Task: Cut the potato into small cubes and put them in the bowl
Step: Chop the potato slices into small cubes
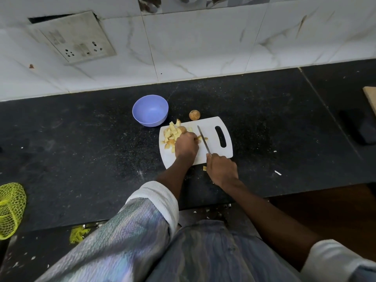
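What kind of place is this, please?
Most likely a home kitchen. A dark stone counter runs along a wall of white marbled tiles with a socket plate, and potato pieces lie on a white cutting board beside a blue bowl.

A black speckled counter point(81, 139) carries a white cutting board point(213, 147), purple bowl point(150, 112), whole potato point(194, 115).

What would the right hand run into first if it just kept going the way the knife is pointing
Probably the potato strip that the left hand pins on the cutting board. The right hand points the knife up-left; the blade already lies there. Beyond it, the whole potato.
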